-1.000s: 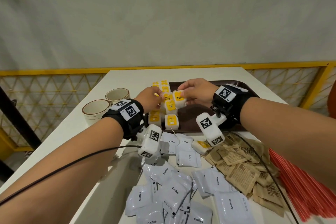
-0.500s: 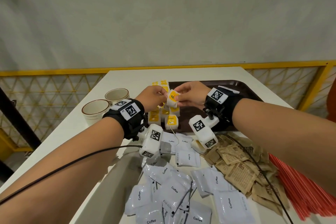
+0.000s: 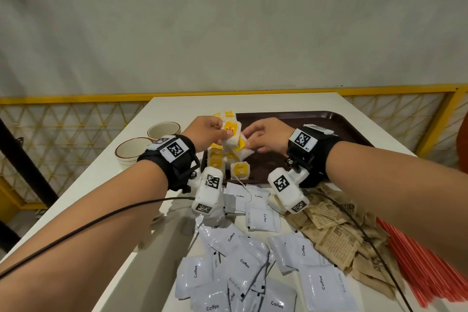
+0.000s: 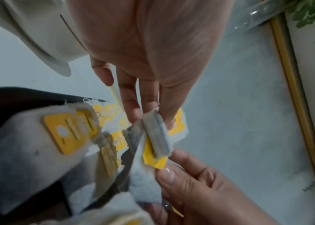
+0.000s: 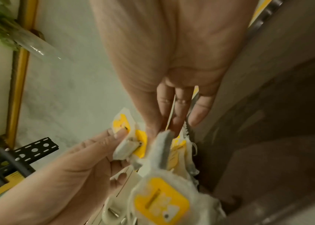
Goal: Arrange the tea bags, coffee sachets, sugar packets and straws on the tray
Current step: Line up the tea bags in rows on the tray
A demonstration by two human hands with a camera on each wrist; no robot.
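Pinching a white tea bag (image 3: 231, 132) with a yellow tag, the left hand (image 3: 202, 133) holds it above the near-left corner of the brown tray (image 3: 336, 126). Just beside, the right hand (image 3: 266, 137) pinches another tea bag (image 3: 240, 148). More tea bags (image 3: 216, 159) lie below on the tray. Coffee sachets (image 3: 244, 261), brown sugar packets (image 3: 334, 238) and red straws (image 3: 425, 268) lie nearer on the white table (image 3: 177, 109).
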